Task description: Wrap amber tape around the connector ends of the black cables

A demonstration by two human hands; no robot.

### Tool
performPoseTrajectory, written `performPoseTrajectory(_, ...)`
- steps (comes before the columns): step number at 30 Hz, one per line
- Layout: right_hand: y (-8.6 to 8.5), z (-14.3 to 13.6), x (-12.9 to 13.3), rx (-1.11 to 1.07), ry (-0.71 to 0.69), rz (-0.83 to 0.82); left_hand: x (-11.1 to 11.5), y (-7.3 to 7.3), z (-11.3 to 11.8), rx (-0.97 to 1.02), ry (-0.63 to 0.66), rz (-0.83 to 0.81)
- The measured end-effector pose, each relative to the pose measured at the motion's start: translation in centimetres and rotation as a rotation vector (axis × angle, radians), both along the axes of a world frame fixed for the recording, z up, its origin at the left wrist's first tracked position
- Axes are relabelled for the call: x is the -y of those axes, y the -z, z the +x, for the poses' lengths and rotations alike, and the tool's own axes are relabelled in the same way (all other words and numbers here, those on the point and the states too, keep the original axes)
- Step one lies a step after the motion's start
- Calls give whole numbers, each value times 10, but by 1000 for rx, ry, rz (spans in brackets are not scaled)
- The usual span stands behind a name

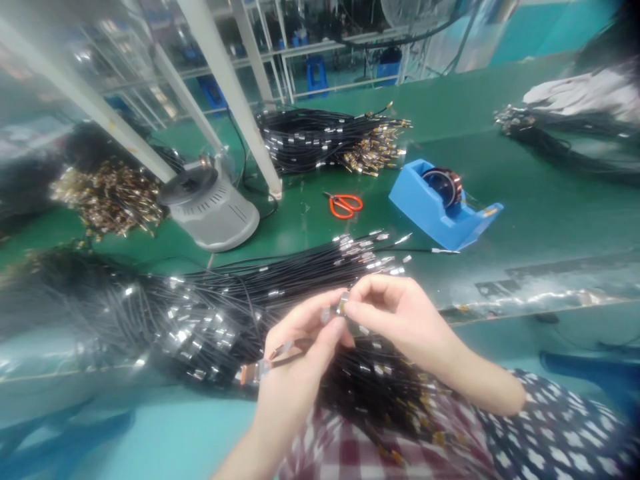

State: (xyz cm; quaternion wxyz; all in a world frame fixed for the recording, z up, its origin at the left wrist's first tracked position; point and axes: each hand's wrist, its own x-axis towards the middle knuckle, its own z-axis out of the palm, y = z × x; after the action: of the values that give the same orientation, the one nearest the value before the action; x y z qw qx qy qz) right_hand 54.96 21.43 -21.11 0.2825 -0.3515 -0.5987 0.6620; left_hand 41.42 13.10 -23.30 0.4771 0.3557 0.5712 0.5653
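Note:
My left hand (300,353) is closed, thumb against fingers, round a thin dark cable whose end with a metal-and-orange connector (254,372) sticks out by the wrist. My right hand (400,313) pinches a small shiny metallic piece (343,303) between thumb and index finger, right beside the left fingertips. Just beyond the hands lies a bundle of black cables (310,267) with silvery ends. More dark cables (370,380) rest below the hands, over the lap.
Orange-handled scissors (345,205), a blue tape dispenser (445,207) and a grey round device (210,210) stand on the green table (450,133). Further cable bundles (330,140) lie behind. White posts (230,87) rise at the left. At the far right is a whitish cloth (590,93).

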Motion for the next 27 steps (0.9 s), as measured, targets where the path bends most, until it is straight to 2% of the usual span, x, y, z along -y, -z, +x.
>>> performPoseTrajectory(7,3,-1,-1,-62,-21,21,-8,-10,8,148,-79,-9)
performPoseTrajectory(14,-3,-1,2,-39,77,57,-4,-12,0,-12,-42,-43)
performPoseTrajectory(20,7,1,2,-181,58,-23,-5,-13,-3,169,-29,-87)
performPoseTrajectory(24,10,2,2,-127,95,40,-5,-14,-2,183,-43,-81)
performPoseTrajectory(27,7,0,3,-28,84,25,-6,-12,-2,197,-32,-81)
